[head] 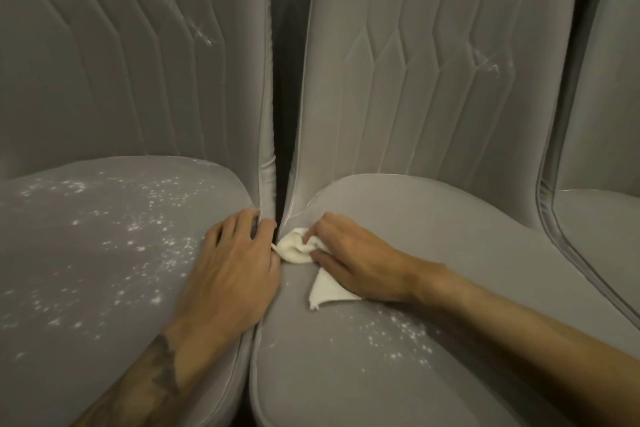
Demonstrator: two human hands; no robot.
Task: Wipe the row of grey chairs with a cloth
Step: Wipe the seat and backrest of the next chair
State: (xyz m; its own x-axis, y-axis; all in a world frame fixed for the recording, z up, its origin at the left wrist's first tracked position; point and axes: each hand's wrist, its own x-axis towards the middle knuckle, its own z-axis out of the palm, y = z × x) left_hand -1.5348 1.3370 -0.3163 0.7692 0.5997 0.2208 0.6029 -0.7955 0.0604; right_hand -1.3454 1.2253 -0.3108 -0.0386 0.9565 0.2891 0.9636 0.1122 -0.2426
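Two grey upholstered chairs stand side by side. The left chair's seat [86, 270] is speckled with white powder. The right chair's seat [433, 236] has powder near its front. A small white cloth [298, 248] lies bunched at the inner back edge of the right seat, by the gap between the chairs. My right hand [349, 260] presses on the cloth, fingers bent over it and pinching its bunched part. My left hand [235, 270] rests flat on the inner edge of the left seat, fingertips reaching the gap.
Quilted backrests [433, 80] rise behind both seats, with faint white marks on them. A dark narrow gap [282, 97] separates the two chairs. A third grey chair [595, 218] shows at the right edge.
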